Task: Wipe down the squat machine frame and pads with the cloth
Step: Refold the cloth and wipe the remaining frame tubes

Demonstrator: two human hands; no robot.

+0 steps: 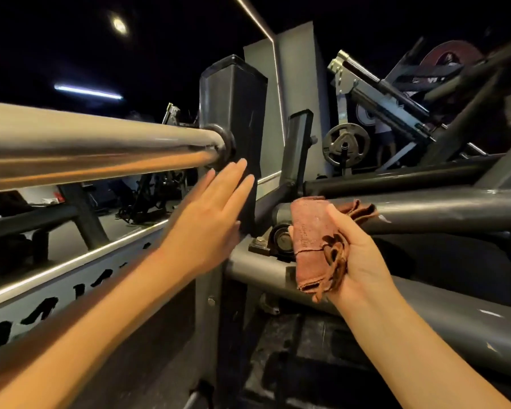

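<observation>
My right grip (354, 255) is curling round the folded reddish cloth (310, 231) beside the pivot bearing (281, 239); my left grip (216, 208) is hovering straight-fingered, holding nothing, at the dark upright post (233, 98).

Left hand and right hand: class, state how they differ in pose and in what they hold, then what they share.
The left hand has straight, spread fingers and holds nothing; the right hand curls round a folded reddish cloth. The left hand shows its back, up at the black post; the right hand, lower, shows its palm. Both are bare.
</observation>
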